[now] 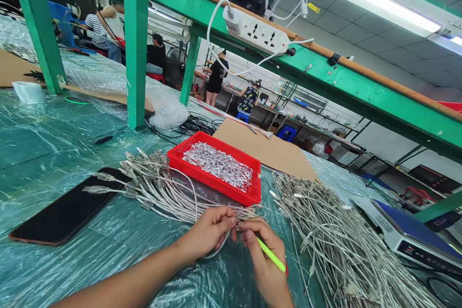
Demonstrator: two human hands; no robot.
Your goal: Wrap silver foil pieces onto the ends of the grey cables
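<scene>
My left hand (212,231) pinches the end of a thin grey cable between thumb and fingers. Close beside it on the right, my right hand (265,255) is closed around a yellow-green pen-like tool (270,254), its tip hidden at the fingertips. Beyond both hands sits a red tray (215,186) holding many small silvery pieces (218,163). A bundle of grey cables with USB plugs (159,187) lies left of the tray, some plugs resting over a black phone (65,209). To the right spreads a larger pile of grey cables (332,236).
Behind the tray lies a cardboard sheet (267,147). A scale (415,236) stands at the right. Green shelf posts (136,48) and a beam with a white power strip (256,31) rise ahead. A tape roll (29,92) is at the left. Several people are in the background.
</scene>
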